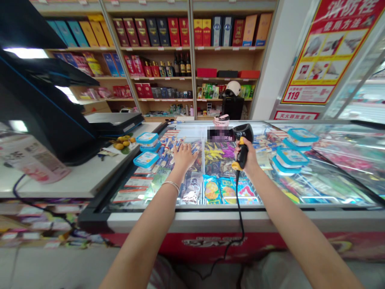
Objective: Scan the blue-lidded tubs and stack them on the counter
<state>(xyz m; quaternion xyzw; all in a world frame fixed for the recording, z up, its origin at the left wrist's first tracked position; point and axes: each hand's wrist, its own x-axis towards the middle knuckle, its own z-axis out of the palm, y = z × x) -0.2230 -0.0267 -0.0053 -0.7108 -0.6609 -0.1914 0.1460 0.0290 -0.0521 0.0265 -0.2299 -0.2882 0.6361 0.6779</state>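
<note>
My right hand (247, 157) is closed around the yellow-and-black handle of a barcode scanner (243, 138), whose head points left toward a small pink-topped item (221, 119) on the freezer lid. Its black cable hangs down over the freezer's front edge. My left hand (183, 154) lies flat with fingers spread on the glass lid of the chest freezer (186, 218), beside a row of small tubes (168, 149). A silver bracelet sits on my left wrist. Ice-cream packets show under the glass.
Blue-lidded tubs (146, 139) stand on the lid at left, more blue-lidded tubs (291, 156) at right. A white counter (75, 180) at left carries a black till screen (45, 108) and small yellow fruits (124, 142). Shelves of boxed goods and bottles (168, 64) fill the back wall.
</note>
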